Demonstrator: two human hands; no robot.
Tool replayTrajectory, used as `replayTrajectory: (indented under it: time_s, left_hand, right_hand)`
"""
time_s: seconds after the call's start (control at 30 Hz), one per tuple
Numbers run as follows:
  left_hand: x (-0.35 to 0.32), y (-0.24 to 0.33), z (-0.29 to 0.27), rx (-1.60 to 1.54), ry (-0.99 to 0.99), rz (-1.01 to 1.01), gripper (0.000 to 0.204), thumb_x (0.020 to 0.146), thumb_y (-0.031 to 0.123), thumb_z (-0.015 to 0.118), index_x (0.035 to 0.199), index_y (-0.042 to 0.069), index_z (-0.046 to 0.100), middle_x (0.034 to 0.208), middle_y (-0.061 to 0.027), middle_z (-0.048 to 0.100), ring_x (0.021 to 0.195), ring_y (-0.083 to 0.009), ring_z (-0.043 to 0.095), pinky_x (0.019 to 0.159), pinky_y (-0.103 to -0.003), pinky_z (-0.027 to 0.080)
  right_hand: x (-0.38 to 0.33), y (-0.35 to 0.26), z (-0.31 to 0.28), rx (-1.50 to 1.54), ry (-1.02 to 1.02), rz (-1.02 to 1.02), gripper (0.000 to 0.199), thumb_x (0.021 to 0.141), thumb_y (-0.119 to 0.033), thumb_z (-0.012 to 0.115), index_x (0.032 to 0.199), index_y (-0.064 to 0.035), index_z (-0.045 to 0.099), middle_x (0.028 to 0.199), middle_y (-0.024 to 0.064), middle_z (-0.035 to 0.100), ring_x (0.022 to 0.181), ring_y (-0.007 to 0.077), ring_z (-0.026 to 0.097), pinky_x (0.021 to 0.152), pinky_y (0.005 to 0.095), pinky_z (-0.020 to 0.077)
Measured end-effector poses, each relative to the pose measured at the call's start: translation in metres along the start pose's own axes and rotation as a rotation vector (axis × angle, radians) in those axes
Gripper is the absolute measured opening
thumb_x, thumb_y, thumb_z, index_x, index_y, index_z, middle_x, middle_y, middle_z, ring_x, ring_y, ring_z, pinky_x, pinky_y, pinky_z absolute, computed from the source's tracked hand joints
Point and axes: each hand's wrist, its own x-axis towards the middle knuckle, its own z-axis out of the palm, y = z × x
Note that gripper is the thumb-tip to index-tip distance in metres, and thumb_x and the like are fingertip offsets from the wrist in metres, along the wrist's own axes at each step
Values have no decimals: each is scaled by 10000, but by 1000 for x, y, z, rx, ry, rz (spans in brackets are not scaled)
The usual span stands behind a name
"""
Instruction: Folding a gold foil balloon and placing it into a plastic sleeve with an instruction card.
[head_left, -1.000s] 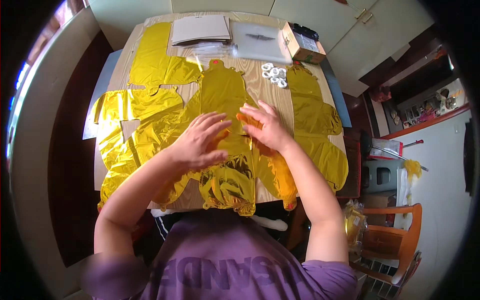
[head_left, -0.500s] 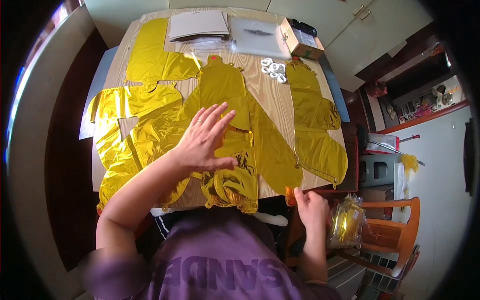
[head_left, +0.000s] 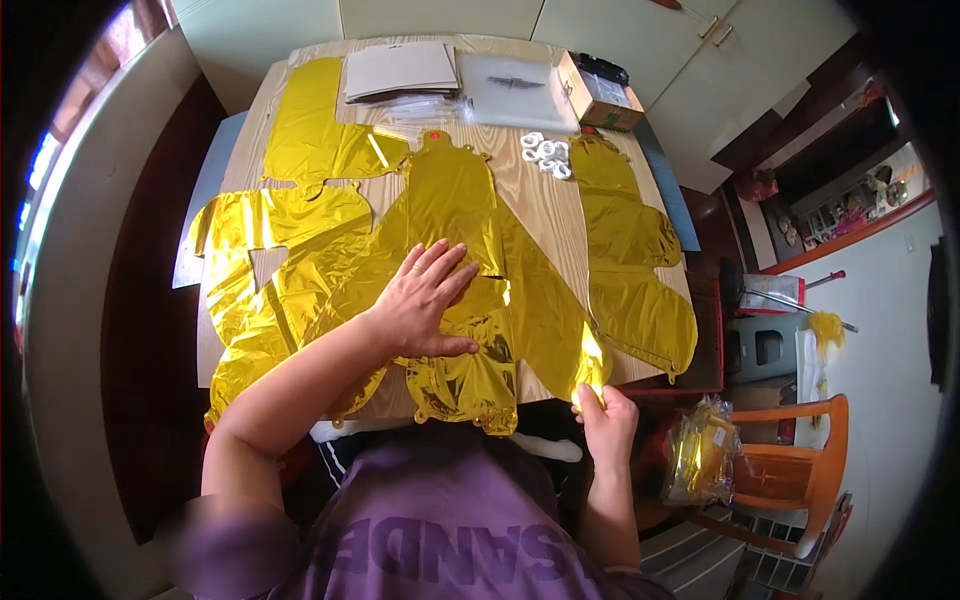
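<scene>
Flat gold foil balloons lie spread over the wood-grain table (head_left: 545, 215). My left hand (head_left: 425, 305) is open, palm down with fingers spread, over the middle balloon (head_left: 450, 195); it looks to be resting on the foil. At the table's front edge my right hand (head_left: 608, 425) is closed on the lower tip of the slanting balloon arm (head_left: 545, 320). That tip is bent and lifted, and it catches bright light. To the left lies a wide crinkled balloon (head_left: 310, 225), partly behind my left forearm. Another balloon (head_left: 635, 300) lies along the right edge.
At the back are a stack of pale boards (head_left: 402, 70), a clear plastic sheet (head_left: 490, 85) and a wooden box (head_left: 610, 105). Several white rings (head_left: 546, 155) lie nearby. A wooden chair (head_left: 825, 440) at the right holds a clear bag of gold foil (head_left: 703, 450).
My left hand has come down onto the foil. My right hand has closed around the balloon's tip, which is now folded up and shining. The whole view has shifted slightly.
</scene>
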Motion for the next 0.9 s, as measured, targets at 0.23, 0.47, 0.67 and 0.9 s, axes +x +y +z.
replayTrajectory:
  time_s: [0.23,0.47,0.67,0.9]
  left_hand:
    - [5,1,-1,1,-9,4,1084,754,753,675,1523,42,397,1584,-237,336,1503,-419,252,1235,-561,181]
    - [6,0,1,-11,11,6,1079,752,763,663,1520,50,406,1584,-235,342,1503,-411,258,1239,-555,176]
    - [5,-2,3,5,26,10,1078,753,773,660,1514,50,413,1581,-228,351,1499,-414,269,1233,-564,185]
    - [5,0,2,-5,48,18,1037,765,729,672,1505,47,423,1587,-216,350,1505,-396,266,1239,-547,186]
  right_hand:
    - [8,-13,-1,-115,149,-224,222,935,-129,712,831,47,628,607,57,571,578,68,493,520,297,412]
    - [13,-19,-3,-114,163,-242,218,933,-108,706,814,39,598,605,54,528,592,56,456,529,287,398]
    - [6,-18,-8,86,189,-217,199,913,-75,718,804,6,572,675,12,544,649,40,447,565,250,386]
    - [-6,-64,19,-9,46,-722,132,878,-43,726,844,-18,601,757,67,576,641,163,541,577,291,436]
